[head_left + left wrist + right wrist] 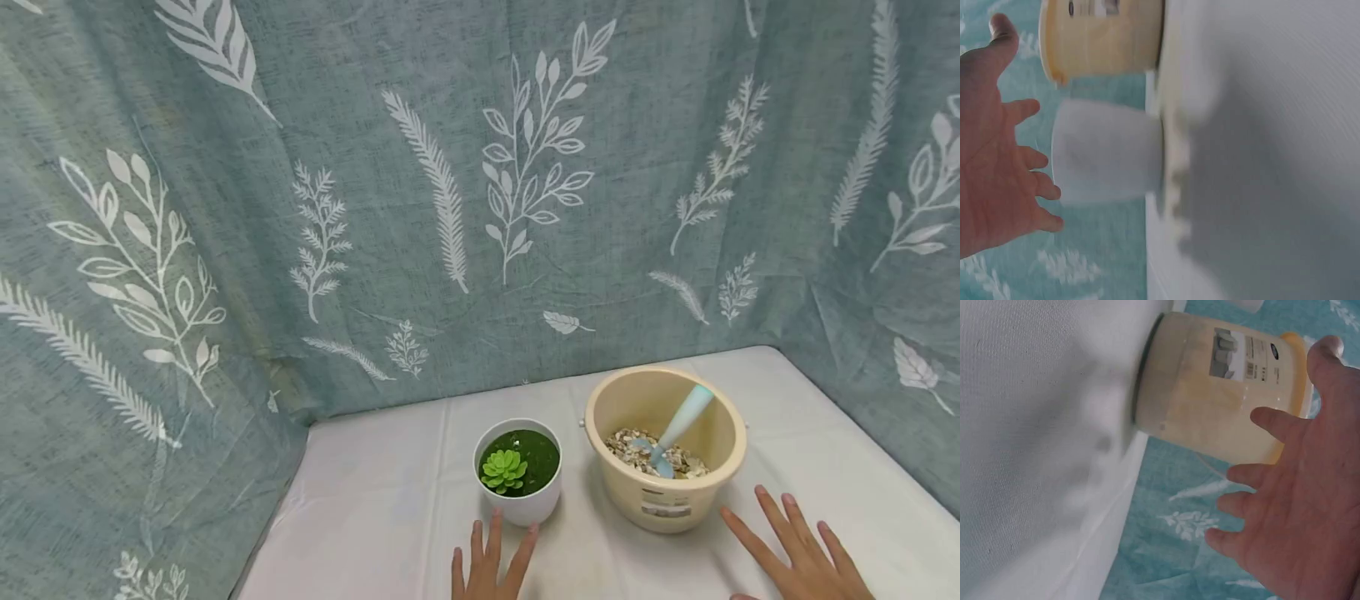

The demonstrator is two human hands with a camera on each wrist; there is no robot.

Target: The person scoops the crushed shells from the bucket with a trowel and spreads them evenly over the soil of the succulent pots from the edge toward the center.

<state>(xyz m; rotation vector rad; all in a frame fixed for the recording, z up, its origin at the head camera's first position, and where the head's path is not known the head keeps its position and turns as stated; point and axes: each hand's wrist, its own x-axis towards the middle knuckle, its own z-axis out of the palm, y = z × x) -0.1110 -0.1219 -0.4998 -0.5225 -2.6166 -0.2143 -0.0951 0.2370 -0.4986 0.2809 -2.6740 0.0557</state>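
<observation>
My left hand (487, 567) is held out with fingers straight and spread, empty, in front of a white pot (528, 506). A bright green succulent (504, 471) sits in that pot on a dark green surface. My right hand (806, 558), also spread and empty, is just to the right and front of a cream bucket (660, 500). Inside the bucket, a small trowel (684, 421) with a pale mint handle leans in a layer of mixed pale and brown chips (686, 461). The left wrist view shows the pot (1107, 153) beyond my fingertips; a printed label (1241, 356) faces the right wrist view.
Pot and bucket stand side by side on a white-covered table (360, 500). A blue-green curtain (360, 250) with white leaf prints hangs behind the table and along both sides.
</observation>
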